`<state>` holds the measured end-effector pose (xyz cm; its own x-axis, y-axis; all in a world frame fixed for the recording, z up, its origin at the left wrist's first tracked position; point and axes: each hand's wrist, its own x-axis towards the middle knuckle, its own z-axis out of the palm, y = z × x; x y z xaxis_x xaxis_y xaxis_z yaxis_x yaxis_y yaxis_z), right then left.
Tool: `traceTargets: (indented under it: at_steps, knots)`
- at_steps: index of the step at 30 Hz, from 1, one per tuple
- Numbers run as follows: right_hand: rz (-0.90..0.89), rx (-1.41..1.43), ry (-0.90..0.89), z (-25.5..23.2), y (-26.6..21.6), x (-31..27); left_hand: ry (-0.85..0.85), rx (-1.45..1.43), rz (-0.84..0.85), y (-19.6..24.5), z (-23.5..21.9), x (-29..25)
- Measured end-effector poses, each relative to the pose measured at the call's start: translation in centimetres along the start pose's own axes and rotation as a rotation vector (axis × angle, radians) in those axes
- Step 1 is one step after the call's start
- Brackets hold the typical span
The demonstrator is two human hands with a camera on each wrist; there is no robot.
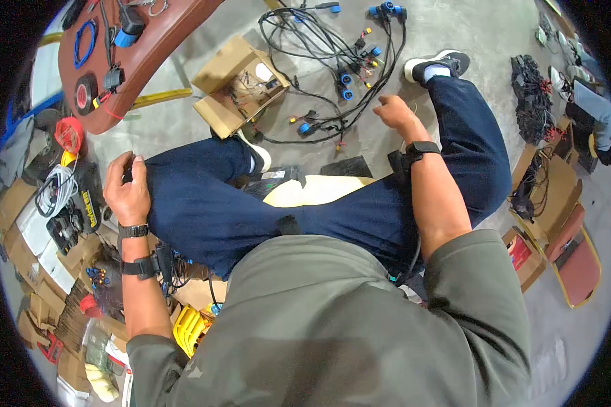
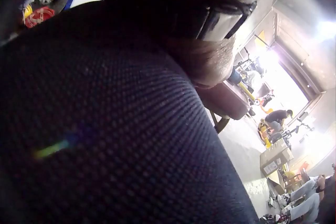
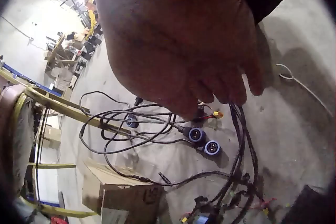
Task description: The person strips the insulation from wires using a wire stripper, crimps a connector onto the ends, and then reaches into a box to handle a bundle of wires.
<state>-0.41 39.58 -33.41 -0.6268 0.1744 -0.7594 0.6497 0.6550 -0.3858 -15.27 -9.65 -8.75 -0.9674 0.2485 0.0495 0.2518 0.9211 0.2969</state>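
My left hand (image 1: pixel 127 190) rests against the side of the left knee in dark blue trousers (image 1: pixel 197 169), fingers relaxed. In the left wrist view only the heel of that hand (image 2: pixel 207 64) shows past the trouser cloth; its fingers are hidden. My right hand (image 1: pixel 395 114) hangs over the floor by the right shin, with loosely bent fingers and nothing visible in them. Below and in front of it lies a loose bundle of black cables (image 1: pixel 319 44). Blue round connectors (image 3: pixel 196 134) and small yellow plugs (image 3: pixel 217 114) sit along the bundle. In the right wrist view the fingers overlap part of the cables.
An open cardboard box (image 1: pixel 218 68) holding small wired parts stands between the feet and the cables. At the left is a brown padded surface (image 1: pixel 149 34) with tools and a blue cable loop (image 1: pixel 85 44). Another cardboard box (image 1: pixel 557 183) and dark cable heaps (image 1: pixel 531 95) lie at right.
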Motion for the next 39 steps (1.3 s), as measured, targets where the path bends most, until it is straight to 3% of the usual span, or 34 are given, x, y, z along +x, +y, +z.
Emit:
traceTargets:
  at_steps: [3, 6, 11, 14, 21, 39]
  knots:
    - [-0.003, 0.027, -0.019, 0.3, -0.2, 0.0, -0.005, -0.013, -0.016, 0.0, 0.0, 0.0]
    - [0.001, -0.02, -0.165, 0.4, -0.7, 0.0, -0.009, -0.022, -0.047, -0.2, 0.1, 0.0]
    - [-0.195, -0.047, -0.226, 1.2, -0.5, 0.0, -0.012, -0.015, -0.03, -0.2, 0.0, 0.0]
    - [-0.141, 0.042, -0.3, 1.5, -0.7, -0.1, -0.007, -0.024, -0.033, 0.1, 0.1, 0.0]
    - [-0.199, 0.016, -0.258, 1.8, -0.7, -0.2, -0.005, -0.021, -0.019, 0.2, 0.1, 0.2]
    - [-0.149, 0.206, -0.215, 2.0, -0.7, -0.1, 0.011, -0.032, -0.006, 0.7, -0.1, 0.2]
